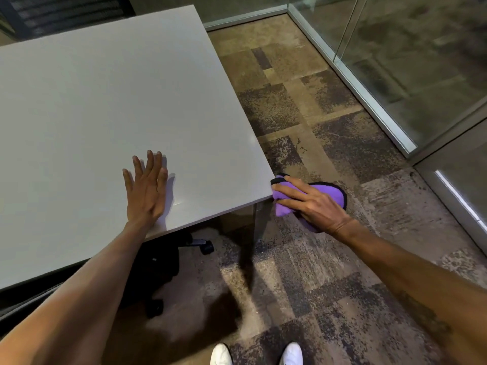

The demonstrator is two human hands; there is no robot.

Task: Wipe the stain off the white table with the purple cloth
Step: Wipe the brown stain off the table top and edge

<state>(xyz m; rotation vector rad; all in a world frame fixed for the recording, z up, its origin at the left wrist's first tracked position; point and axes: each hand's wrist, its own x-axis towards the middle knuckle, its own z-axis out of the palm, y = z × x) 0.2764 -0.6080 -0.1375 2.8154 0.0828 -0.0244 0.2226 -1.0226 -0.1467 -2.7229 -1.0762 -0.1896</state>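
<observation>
My right hand (313,204) grips the bunched purple cloth (333,192) off the white table (105,101) corner; left hand (146,188) lies flat, open.

White table (105,101): left side cut off by the frame edge. Purple cloth (326,192): middle covered by the right hand (313,204); contact with the table corner cannot be told. Office chair base (184,248): mostly hidden under the tabletop. White shoes (291,354): cropped at the bottom edge. Stain: not discernible.
</observation>
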